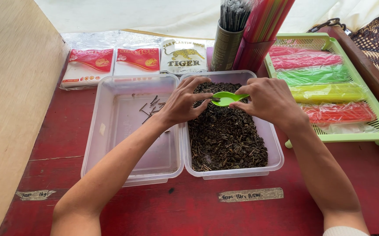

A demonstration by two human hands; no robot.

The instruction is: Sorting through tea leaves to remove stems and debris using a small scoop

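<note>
Two clear plastic tubs are sitting side by side near the middle of the red tabletop (pixel 207 209), and a small green scoop (pixel 225 98) is being held over the far end of the right tub (pixel 277 153), which is filled with dark dried leaves (pixel 226 140). The scoop's handle is being pinched by the closed fingers of the right hand (pixel 266 99), while the left hand (pixel 184 101) is being curled loosely at its bowl, fingertips just touching it. Only a few dark twigs (pixel 150 107) are lying in the left tub (pixel 111 131).
</note>
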